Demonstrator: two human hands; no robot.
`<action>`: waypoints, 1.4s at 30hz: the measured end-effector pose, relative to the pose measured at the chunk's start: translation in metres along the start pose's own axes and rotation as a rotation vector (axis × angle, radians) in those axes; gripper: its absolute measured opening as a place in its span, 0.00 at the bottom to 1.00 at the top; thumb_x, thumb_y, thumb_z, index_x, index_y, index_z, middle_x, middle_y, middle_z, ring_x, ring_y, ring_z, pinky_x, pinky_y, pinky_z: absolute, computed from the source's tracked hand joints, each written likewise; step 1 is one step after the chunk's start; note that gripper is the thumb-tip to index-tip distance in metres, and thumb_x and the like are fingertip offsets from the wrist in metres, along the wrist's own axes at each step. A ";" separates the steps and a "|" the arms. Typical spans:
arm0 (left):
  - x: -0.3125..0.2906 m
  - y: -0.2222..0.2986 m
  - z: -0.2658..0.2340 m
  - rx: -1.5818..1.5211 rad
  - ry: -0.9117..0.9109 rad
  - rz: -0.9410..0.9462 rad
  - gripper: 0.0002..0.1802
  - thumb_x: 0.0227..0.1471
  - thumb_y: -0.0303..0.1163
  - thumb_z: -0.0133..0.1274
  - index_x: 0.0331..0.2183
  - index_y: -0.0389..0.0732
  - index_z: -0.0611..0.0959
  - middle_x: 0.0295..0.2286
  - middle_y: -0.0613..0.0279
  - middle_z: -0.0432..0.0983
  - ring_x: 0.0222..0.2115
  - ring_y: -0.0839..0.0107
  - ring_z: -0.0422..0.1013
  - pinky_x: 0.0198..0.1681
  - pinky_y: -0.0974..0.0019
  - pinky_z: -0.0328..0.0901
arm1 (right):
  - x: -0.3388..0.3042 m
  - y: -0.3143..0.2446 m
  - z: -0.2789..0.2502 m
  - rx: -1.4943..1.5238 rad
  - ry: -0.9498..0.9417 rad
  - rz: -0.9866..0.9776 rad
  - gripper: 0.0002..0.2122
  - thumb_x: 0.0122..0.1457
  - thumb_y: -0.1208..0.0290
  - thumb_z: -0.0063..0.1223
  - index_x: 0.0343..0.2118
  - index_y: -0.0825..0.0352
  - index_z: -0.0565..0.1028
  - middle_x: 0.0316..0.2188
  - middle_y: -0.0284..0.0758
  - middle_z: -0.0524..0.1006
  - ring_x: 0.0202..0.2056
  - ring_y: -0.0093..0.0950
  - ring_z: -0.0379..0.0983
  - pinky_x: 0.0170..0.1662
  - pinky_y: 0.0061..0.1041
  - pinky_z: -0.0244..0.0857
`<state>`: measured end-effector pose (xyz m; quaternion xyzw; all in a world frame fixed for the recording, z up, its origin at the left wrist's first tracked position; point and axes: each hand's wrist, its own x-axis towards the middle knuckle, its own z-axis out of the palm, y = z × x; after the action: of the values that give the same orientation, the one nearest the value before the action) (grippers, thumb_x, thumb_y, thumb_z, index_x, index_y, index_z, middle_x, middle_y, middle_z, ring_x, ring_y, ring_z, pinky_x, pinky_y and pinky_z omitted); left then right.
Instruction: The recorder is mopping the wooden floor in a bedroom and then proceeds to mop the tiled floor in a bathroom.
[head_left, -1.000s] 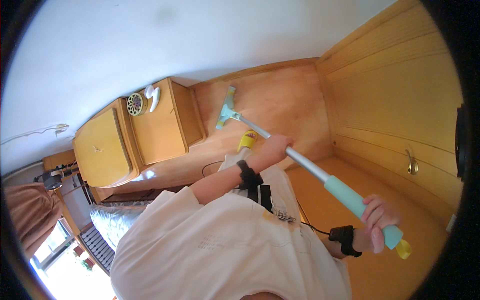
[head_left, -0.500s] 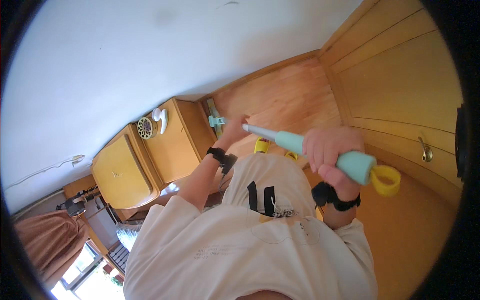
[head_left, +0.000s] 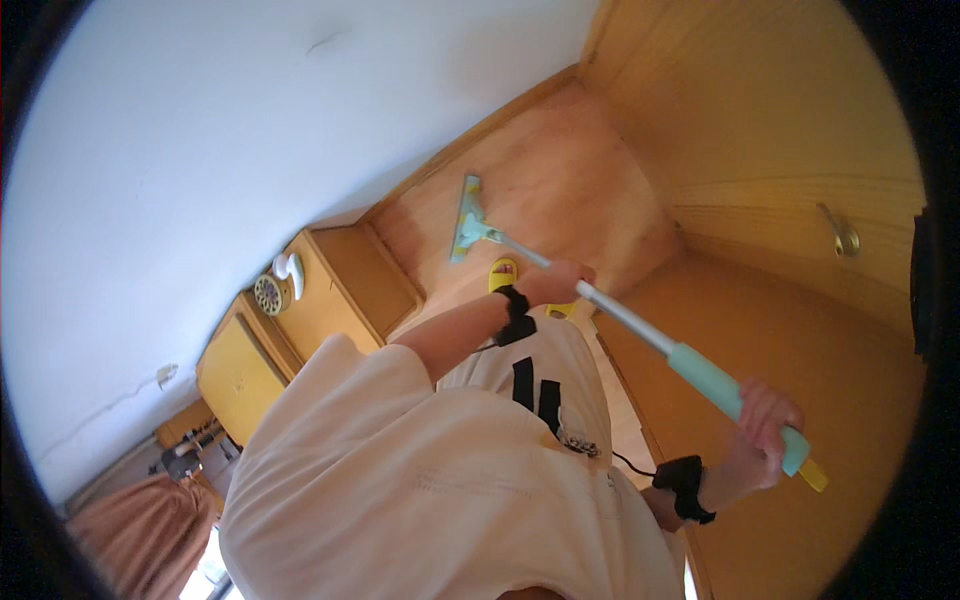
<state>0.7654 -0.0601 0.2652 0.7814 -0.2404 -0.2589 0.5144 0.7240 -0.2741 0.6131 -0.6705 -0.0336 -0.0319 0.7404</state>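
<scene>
While aslant, mint-handled pole (head_left: 628,319) in 2 hands (head_left: 552,284) (head_left: 768,422)

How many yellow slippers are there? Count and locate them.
2: one slipper shows left of the left hand, above its black wrist strap; the other slipper shows just below that hand. Both are partly covered.

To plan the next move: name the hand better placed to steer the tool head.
Left hand, probably: it grips the silver pole nearer the tool head; the right hand holds the mint handle.
</scene>
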 end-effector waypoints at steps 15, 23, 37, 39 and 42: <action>0.025 0.085 0.046 0.140 -0.158 0.070 0.07 0.31 0.31 0.56 0.22 0.45 0.79 0.23 0.54 0.74 0.29 0.53 0.70 0.32 0.54 0.64 | -0.063 -0.066 -0.071 -0.150 -0.143 -0.149 0.13 0.45 0.69 0.51 0.11 0.55 0.59 0.09 0.22 0.65 0.14 0.16 0.61 0.23 0.15 0.53; -0.063 0.036 0.001 0.115 0.035 -0.158 0.04 0.31 0.28 0.54 0.19 0.41 0.78 0.21 0.52 0.73 0.27 0.51 0.70 0.30 0.56 0.65 | 0.007 -0.020 -0.008 0.117 -0.629 -0.085 0.10 0.41 0.75 0.54 0.12 0.59 0.63 0.12 0.27 0.70 0.15 0.22 0.68 0.21 0.21 0.60; -0.139 -0.031 0.005 0.072 0.228 -0.302 0.10 0.34 0.26 0.55 0.27 0.40 0.77 0.23 0.53 0.74 0.26 0.57 0.71 0.30 0.61 0.64 | -0.015 0.047 0.057 0.250 -0.478 0.090 0.09 0.36 0.81 0.49 0.10 0.64 0.61 0.10 0.30 0.64 0.14 0.27 0.61 0.26 0.27 0.56; -0.128 -0.030 0.016 0.085 0.158 -0.353 0.10 0.34 0.26 0.56 0.26 0.40 0.77 0.24 0.54 0.74 0.27 0.57 0.71 0.31 0.61 0.65 | -0.028 0.047 0.043 0.243 -0.403 0.083 0.09 0.36 0.80 0.49 0.10 0.63 0.61 0.09 0.30 0.64 0.14 0.27 0.61 0.26 0.27 0.56; -0.112 -0.042 0.042 0.015 0.157 -0.103 0.08 0.33 0.25 0.56 0.23 0.42 0.76 0.24 0.59 0.73 0.29 0.57 0.70 0.34 0.61 0.64 | -0.044 0.043 0.017 0.227 -0.316 0.071 0.09 0.37 0.80 0.50 0.10 0.63 0.61 0.09 0.30 0.64 0.14 0.26 0.61 0.27 0.28 0.56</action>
<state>0.6582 -0.0016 0.2297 0.8145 -0.1608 -0.2214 0.5115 0.6845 -0.2524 0.5682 -0.5801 -0.1290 0.1040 0.7975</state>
